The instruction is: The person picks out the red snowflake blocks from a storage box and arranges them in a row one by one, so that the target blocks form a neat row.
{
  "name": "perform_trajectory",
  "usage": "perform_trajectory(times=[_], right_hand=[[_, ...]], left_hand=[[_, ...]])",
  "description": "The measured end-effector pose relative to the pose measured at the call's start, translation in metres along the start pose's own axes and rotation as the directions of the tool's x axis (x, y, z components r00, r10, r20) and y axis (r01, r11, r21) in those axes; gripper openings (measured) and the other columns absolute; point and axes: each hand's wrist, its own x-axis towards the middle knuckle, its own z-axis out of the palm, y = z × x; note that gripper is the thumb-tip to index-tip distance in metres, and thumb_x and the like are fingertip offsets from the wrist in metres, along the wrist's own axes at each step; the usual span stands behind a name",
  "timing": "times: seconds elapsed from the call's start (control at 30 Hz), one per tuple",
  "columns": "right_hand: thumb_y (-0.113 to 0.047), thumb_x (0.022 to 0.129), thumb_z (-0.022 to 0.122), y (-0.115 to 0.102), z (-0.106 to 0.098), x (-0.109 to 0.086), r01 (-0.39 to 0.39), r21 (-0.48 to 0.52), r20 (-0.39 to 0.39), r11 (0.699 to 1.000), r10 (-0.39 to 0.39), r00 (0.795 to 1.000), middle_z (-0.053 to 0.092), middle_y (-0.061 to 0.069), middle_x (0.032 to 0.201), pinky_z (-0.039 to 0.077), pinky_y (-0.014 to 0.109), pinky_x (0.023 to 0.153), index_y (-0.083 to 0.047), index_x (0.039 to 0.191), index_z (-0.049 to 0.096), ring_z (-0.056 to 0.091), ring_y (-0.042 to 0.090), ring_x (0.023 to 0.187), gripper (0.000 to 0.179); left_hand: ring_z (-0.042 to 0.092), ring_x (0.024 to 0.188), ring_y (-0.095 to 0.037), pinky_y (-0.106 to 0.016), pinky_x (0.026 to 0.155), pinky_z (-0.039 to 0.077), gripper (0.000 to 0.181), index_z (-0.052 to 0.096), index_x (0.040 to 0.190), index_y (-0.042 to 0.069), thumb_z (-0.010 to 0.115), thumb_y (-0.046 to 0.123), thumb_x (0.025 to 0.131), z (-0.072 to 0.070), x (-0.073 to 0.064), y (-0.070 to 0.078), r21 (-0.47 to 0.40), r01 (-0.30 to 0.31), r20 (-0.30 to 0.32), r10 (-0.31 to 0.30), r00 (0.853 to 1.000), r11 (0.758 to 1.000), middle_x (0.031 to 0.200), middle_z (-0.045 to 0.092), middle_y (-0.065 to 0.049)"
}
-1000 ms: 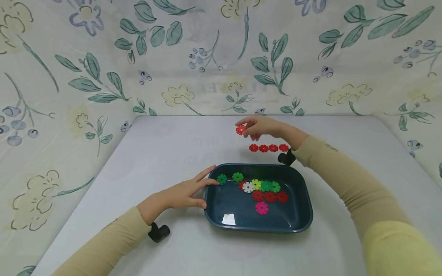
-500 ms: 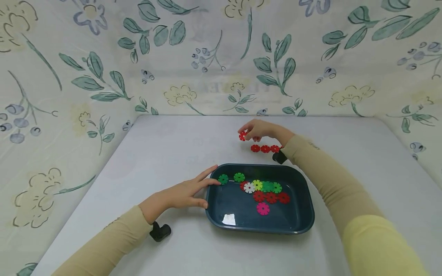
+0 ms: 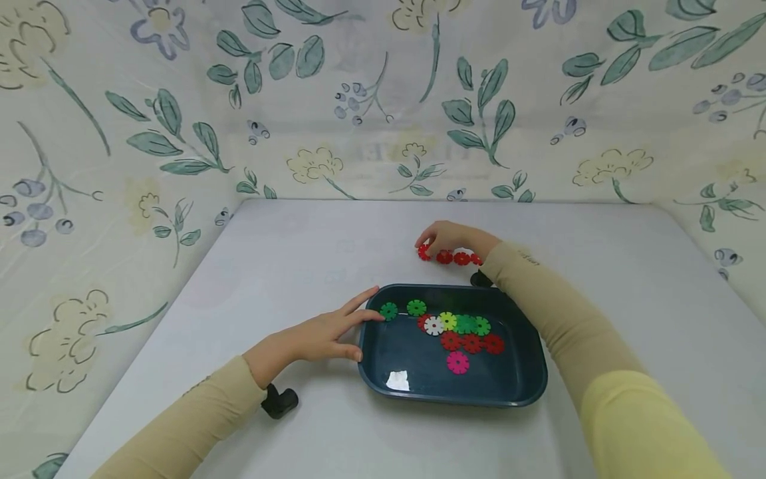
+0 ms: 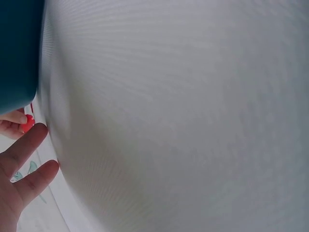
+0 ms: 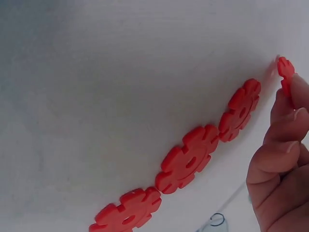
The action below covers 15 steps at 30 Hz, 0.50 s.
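At the back of the table my right hand pinches a red notched plastic disc between thumb and fingers. In the right wrist view that disc is edge-on, just past one end of a row of red notched discs. The row runs sideways behind a dark blue tray, its right end covered by my sleeve. My left hand has its fingers spread at the tray's left rim, the thumb touching the outside.
Inside the tray lie several more notched discs: green, white, yellow, red and pink. Black wrist cameras hang under both wrists. A flower-patterned cloth stands behind the white table.
My right hand has come down and slightly nearer with the red disc, from above and left of the row to level with its left end. The left hand has stayed at the tray.
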Motion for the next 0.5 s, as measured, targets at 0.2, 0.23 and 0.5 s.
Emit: perform_trajectory(times=[0.2,0.23,0.5], right_hand=[[-0.007,0.086,0.059,0.0010,0.0021,0.0018,-0.009,-0.054,-0.002,0.998,0.009,1.000,0.052,0.018,0.119,0.048,0.032,0.082,-0.009,0.121,0.058,0.050,0.028,0.101,0.035],[-0.007,0.085,0.060,0.0011,0.0022,0.0017,-0.015,-0.053,0.001,0.998,0.015,1.000,0.052,0.017,0.120,0.048,0.033,0.083,-0.009,0.121,0.057,0.050,0.028,0.102,0.036],[-0.009,0.084,0.063,0.0014,0.0038,0.0013,-0.014,-0.104,0.024,0.994,0.017,1.000,0.051,0.015,0.123,0.045,0.036,0.090,-0.009,0.119,0.056,0.048,0.028,0.109,0.036]], left_hand=[[0.017,0.138,-0.030,-0.052,0.096,0.038,0.063,0.038,0.137,0.024,0.065,0.040,0.082,0.0003,0.0001,0.0002,0.000,0.002,-0.002,-0.002,1.000,1.000,0.154,-0.006,0.004],[0.017,0.138,-0.030,-0.052,0.096,0.038,0.063,0.038,0.137,0.024,0.065,0.040,0.082,0.0003,0.0001,0.0002,-0.002,0.004,-0.002,-0.004,1.000,1.000,0.154,-0.006,0.005],[0.017,0.138,-0.029,-0.051,0.096,0.039,0.063,0.038,0.137,0.024,0.063,0.043,0.082,0.0001,0.0000,-0.0002,-0.001,0.001,0.000,-0.001,1.000,1.000,0.154,-0.006,0.004]])
